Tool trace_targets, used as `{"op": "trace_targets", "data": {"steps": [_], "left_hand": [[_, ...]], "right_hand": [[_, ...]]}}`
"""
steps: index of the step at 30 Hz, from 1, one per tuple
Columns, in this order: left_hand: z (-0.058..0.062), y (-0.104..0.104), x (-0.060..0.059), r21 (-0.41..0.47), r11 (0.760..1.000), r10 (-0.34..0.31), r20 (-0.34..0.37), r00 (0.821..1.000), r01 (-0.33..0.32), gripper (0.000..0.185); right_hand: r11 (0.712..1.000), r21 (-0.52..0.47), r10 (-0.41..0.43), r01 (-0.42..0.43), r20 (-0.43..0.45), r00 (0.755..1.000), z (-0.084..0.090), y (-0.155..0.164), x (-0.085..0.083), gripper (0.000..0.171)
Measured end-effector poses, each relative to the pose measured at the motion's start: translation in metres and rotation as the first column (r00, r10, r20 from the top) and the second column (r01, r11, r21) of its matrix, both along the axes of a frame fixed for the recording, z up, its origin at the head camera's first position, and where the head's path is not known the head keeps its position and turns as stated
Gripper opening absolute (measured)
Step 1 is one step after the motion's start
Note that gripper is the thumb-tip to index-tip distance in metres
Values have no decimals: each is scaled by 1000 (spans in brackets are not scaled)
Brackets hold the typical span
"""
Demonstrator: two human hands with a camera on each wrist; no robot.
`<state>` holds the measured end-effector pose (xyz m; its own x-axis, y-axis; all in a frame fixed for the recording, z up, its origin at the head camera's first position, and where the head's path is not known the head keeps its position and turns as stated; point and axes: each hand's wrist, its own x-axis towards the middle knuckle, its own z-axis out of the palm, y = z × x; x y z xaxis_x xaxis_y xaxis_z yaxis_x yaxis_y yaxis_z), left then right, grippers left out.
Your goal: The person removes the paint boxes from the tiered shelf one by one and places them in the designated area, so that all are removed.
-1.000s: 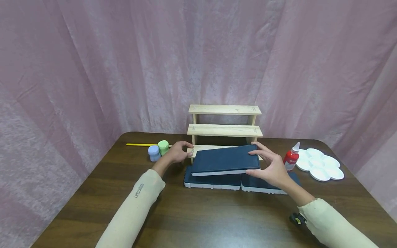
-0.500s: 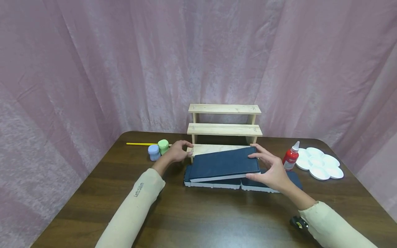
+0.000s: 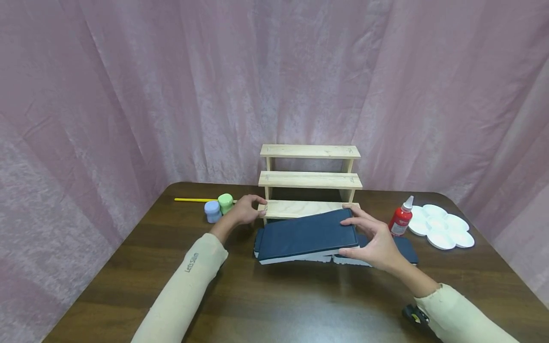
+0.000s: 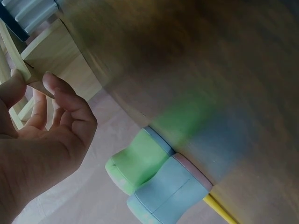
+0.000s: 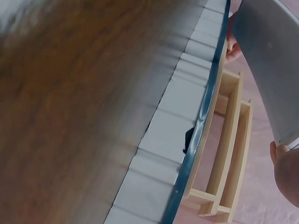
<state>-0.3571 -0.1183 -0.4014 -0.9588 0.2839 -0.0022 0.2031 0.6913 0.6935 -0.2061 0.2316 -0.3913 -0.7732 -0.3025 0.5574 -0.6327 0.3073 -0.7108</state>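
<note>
My right hand (image 3: 376,240) grips the right end of a flat dark blue rectangular box (image 3: 306,236) with a white edge, thumb at the near edge and fingers over the top. Its left end tilts lower, overlapping two dark blue pieces with white ridged sides (image 5: 175,102). A smooth grey face of the held box (image 5: 266,51) shows in the right wrist view. My left hand (image 3: 246,209) pinches the left end of the lowest step of a three-tier wooden stand (image 3: 310,180); in the left wrist view, thumb and fingers meet at the board's corner (image 4: 35,81).
Left of the stand are a green jar (image 3: 225,202), a blue jar (image 3: 212,211) and a yellow stick (image 3: 195,200). On the right stand a red bottle with a white nozzle (image 3: 401,219) and a white flower-shaped palette (image 3: 442,227). A pink curtain (image 3: 274,85) hangs behind the table (image 3: 240,305).
The held box has come down and toward me, away from the lowest step, so more of that step shows. My left hand keeps its place on the stand.
</note>
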Motion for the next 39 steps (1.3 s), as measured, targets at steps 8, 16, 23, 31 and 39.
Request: {"op": "trace_targets", "data": {"steps": [8,16,23,31,39], "left_hand": [[0,-1,1,-6,1000,-13,-12,1000,13,31],[0,-1,1,7,1000,-20,-23,1000,20,31],[-1,-2,2,7,1000,-19,-20,1000,19,31],[-1,-2,1,25,1000,-15,-2,1000,15,31],[-1,-2,2,16,1000,-13,3,1000,13,32]], "right_hand": [[998,-17,62,-62,-16,998,3,-6,7,57],[996,-32,87,-87,3,996,2,-11,11,60],[994,-22,106,-107,-19,994,1,-14,15,59],[990,-36,136,-137,-46,990,2,-19,20,60],[987,-29,156,-158,-56,986,1,-23,23,60]]}}
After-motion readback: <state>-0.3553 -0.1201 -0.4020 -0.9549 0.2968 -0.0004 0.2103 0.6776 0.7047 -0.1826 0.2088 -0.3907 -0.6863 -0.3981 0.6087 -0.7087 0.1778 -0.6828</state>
